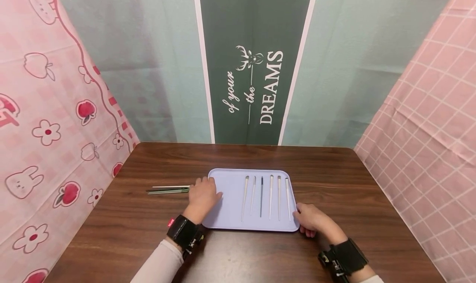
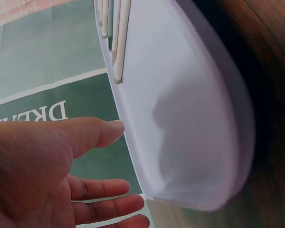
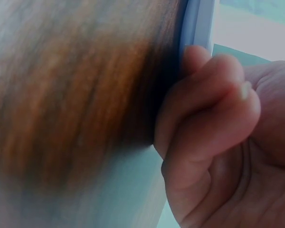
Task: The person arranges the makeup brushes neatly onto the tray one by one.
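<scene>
A pale lavender tray lies on the table, with several slim brushes side by side in its middle and right part. Most have whitish handles; one brush is blue-grey. My left hand is at the tray's left edge, thumb over the rim. In the left wrist view that hand has its fingers extended and apart, holding nothing. My right hand pinches the tray's lower right corner. The right wrist view shows its curled fingers against the tray's edge.
Left of the tray, a small bunch of thin sticks, white, black and green, lies on the brown wooden table; my left hand covers their right ends. Cloth hangings enclose the table's back and both sides.
</scene>
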Tool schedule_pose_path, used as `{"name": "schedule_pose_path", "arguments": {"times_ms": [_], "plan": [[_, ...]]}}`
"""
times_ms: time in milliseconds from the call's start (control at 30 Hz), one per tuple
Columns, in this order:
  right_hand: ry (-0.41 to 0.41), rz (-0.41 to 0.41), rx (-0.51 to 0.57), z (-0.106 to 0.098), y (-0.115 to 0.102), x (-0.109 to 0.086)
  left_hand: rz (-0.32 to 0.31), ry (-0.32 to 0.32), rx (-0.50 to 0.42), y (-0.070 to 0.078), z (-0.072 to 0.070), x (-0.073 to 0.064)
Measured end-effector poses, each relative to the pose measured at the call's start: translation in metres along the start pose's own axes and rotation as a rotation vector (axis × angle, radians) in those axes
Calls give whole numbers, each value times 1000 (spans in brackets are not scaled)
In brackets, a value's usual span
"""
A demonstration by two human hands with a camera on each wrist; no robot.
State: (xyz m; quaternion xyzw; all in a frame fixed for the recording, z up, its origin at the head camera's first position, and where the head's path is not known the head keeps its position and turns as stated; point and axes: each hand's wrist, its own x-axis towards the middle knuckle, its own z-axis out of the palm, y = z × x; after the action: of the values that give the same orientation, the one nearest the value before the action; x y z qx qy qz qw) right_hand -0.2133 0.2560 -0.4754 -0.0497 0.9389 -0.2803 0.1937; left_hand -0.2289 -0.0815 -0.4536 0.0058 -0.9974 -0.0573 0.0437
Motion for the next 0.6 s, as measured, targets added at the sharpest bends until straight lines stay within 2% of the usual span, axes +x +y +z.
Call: {"name": "schedule_pose_path", "arguments": {"times_ms": [233, 600], "plan": [[0, -5, -2, 1, 1, 0, -29, -16, -15, -15, 0, -3], [5, -7, -5, -1, 1, -1, -70, -17, -53, -51, -2, -11]]}}
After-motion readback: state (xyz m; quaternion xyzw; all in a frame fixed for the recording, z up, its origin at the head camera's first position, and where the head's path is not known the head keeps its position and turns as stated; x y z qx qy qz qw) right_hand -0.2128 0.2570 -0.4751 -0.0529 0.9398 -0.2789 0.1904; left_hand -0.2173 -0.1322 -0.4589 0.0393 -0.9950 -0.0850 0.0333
